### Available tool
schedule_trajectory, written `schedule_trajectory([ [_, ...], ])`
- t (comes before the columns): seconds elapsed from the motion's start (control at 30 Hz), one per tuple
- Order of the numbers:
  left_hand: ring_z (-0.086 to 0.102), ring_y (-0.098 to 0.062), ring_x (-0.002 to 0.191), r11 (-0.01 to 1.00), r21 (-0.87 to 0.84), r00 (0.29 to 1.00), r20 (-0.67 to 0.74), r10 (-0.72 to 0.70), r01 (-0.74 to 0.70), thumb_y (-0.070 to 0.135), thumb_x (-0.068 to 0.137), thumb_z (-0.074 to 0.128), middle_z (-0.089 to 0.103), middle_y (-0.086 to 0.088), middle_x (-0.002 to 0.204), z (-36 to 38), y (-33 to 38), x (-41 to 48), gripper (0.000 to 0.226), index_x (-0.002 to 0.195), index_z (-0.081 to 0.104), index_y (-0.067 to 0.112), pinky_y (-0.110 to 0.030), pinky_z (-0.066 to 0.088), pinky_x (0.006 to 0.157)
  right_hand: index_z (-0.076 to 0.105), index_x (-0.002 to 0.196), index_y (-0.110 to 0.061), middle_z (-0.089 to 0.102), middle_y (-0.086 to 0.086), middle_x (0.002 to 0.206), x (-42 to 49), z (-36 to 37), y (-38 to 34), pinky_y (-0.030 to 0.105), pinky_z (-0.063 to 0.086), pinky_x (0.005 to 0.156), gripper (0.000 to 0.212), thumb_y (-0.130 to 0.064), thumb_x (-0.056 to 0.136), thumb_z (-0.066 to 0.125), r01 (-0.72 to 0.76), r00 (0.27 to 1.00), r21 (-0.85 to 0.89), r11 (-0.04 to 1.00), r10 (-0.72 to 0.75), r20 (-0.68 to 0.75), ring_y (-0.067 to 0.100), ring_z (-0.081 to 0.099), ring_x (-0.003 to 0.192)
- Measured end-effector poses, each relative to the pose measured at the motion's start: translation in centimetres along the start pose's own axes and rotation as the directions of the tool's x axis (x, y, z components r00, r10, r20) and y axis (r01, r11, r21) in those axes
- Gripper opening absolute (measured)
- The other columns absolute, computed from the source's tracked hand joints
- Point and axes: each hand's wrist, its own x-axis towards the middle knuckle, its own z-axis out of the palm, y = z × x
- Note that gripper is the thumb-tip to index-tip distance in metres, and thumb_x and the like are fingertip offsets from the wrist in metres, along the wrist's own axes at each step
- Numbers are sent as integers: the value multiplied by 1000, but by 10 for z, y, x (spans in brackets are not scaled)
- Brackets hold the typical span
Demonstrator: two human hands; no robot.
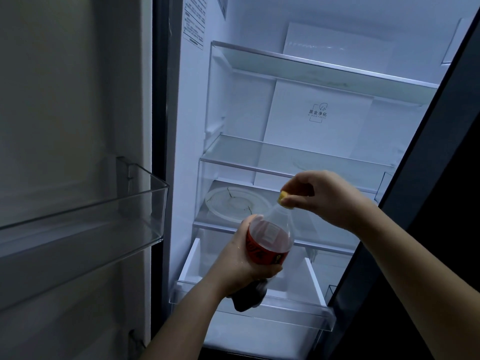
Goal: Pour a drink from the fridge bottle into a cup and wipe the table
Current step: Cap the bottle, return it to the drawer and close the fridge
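The bottle (270, 240) is held in front of the open fridge (192, 126), before the bottom drawer (249, 305), and is tilted with its neck up and to the right, the dark drink pooled at its low end. Its labelled body is gripped by the left hand (241, 258), fingers wrapped round it. The yellow cap (283, 199) is pinched between thumb and fingertips of the right hand (327, 196). Whether the cap is being turned cannot be told. Neither cup nor table is seen, so the step in hand is judged to be the taking out or opening of the bottle, with pouring and wiping not yet begun.

If the cap is to be loosened here, the bottle is best brought upright first (a fizzy drink, if that is what it is, may foam at a tilted neck). The body should be gripped firmly but not squeezed, since thin plastic gives and liquid may be pushed out. The cap is better turned slowly, and clear of the round container (231, 203) on the shelf to the left. The fridge should be shut before anything is poured
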Motion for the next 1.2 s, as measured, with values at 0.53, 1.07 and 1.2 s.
schedule_trajectory([
  [0.53,49,0,104,997,77,999,32,13,-15,28,68,83,38,35,113,2,1,1,90,117,17,63,-10,43,76,41,61,-14,41,0,49,4,26,3,29,26,46,36,-34,83,61,67,935,-286,956,-160,-315,15,33,47],
  [1.07,51,-5,108,997,69,998,56,13,-17,26,67,83,41,30,116,0,2,0,90,120,19,60,-16,49,80,29,55,-12,24,5,45,7,28,-7,27,18,43,34,-28,81,43,14,912,-540,842,-232,-338,27,24,48],
  [1.2,50,-7,111,999,50,998,54,16,-19,21,67,83,41,28,117,-4,0,-3,90,123,21,54,-18,50,83,38,55,-12,32,1,45,5,26,-12,26,21,43,48,-47,87,45,46,926,-578,815,-253,-282,20,27,42],
])
